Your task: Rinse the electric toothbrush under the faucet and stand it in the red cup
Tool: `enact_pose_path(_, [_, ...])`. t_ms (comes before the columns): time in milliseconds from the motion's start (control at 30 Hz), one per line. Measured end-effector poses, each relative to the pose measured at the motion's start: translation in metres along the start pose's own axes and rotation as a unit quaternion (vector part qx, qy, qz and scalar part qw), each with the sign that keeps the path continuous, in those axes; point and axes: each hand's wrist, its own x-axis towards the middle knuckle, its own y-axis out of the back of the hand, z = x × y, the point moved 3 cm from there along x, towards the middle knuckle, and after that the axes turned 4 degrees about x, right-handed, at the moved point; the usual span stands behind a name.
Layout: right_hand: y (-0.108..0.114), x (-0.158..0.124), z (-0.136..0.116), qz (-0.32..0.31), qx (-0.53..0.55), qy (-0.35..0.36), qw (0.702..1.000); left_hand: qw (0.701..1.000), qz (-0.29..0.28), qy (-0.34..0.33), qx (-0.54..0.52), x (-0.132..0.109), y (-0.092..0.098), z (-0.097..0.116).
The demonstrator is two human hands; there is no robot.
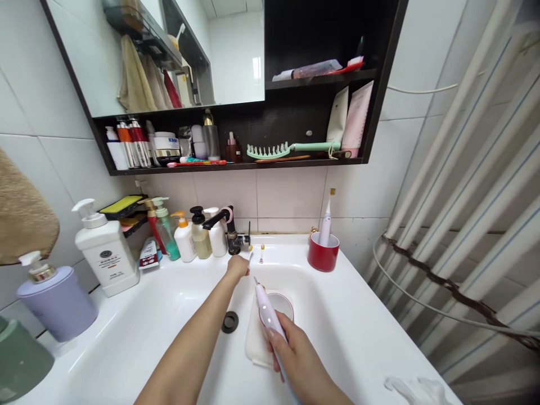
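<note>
My right hand (291, 346) is wrapped round a pale lilac electric toothbrush handle (266, 309), held tilted over the sink. A bare metal shaft sticks out of its top. My left hand (239, 265) reaches to the back ledge by the black faucet (230, 230), its fingers closed on a small toothbrush head (251, 253) with yellowish bristles. Just right of it, a second brush head (262, 254) is on the ledge. Beneath my right hand, a white cloth (255, 343) and a round white cup with a red rim (284, 301) are in the sink, partly hidden.
A red cup (323, 253) holding another electric toothbrush (326, 222) stands on the right ledge. Several pump bottles (201, 233) line the back left. A dark cabinet (253, 165) hangs above. White pipes (472, 225) run along the right wall. The drain (230, 322) is left of the cloth.
</note>
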Motion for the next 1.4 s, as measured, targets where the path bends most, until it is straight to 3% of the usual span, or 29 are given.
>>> enact_pose_path(133, [-0.005,-0.001,0.004,-0.032,0.027,-0.004,0.999,0.988,-0.053,0.032,-0.141,-0.042,0.019,-0.004])
enact_pose_path(233, [-0.011,-0.004,0.005,-0.061,0.047,-0.006,0.997,0.941,-0.112,0.057,-0.315,-0.071,0.023,-0.006])
enact_pose_path(333, [-0.016,-0.008,0.005,-0.084,0.075,-0.019,0.993,0.912,-0.131,0.061,-0.384,-0.088,0.023,-0.007])
enact_pose_path(567, [-0.019,-0.009,0.002,-0.096,0.117,-0.037,0.988,0.904,-0.127,0.048,-0.405,-0.096,0.020,-0.008])
enact_pose_path(867, [-0.018,-0.009,0.003,-0.079,0.119,-0.048,0.989,0.931,-0.101,0.022,-0.351,-0.100,0.019,-0.005])
enact_pose_path(1400, [-0.018,-0.008,0.004,-0.046,0.091,-0.028,0.994,0.930,-0.132,0.017,-0.342,-0.103,0.016,-0.003])
